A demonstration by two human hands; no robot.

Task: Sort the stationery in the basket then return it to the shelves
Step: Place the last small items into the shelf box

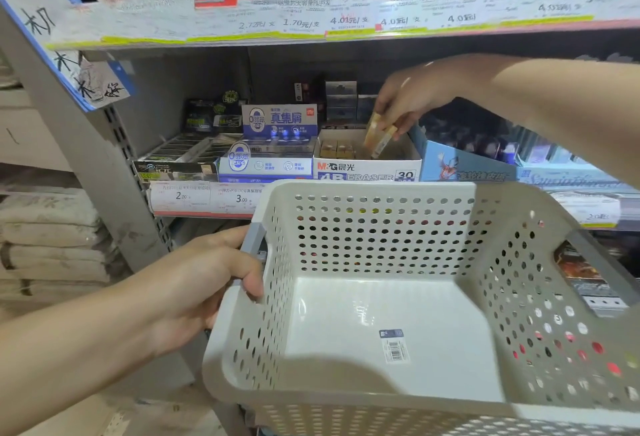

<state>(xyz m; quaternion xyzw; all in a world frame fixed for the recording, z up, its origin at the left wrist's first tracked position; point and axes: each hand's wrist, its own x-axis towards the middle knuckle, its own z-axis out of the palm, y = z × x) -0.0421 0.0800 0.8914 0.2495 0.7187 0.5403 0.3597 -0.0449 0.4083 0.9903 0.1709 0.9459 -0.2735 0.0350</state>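
- The left hand (207, 283) grips the basket (391, 324) by the grey handle on its left wall, fingers curled through the cut-out and the thumb over the top edge.
- The basket is white perforated plastic, held tilted in front of the shelf (221, 32); its floor is bare apart from a small barcode sticker (394, 345).
- The right hand (408, 99) reaches in from the right, over the far rim of the basket, and pinches a few small yellow-wrapped erasers (379, 136) between thumb and fingers.
- The erasers point steeply down, their lower ends inside the open top of the eraser box (367, 167); whether they touch anything in it cannot be told.
- That box is white with a blue "4B ERASER" front and stands at the front of the middle shelf; more of the same erasers stand in a row at its left end.
- Just left of it sits a blue and white box (266, 163), with a taller one of the same kind behind.
- Further left is a black box (176, 162) with rows of dark packs.
- To the right of the eraser box is a light blue box (464, 165) with a cartoon figure.
- Price tags (204, 198) run along the shelf edge below the boxes, and handwritten ones line the shelf above.
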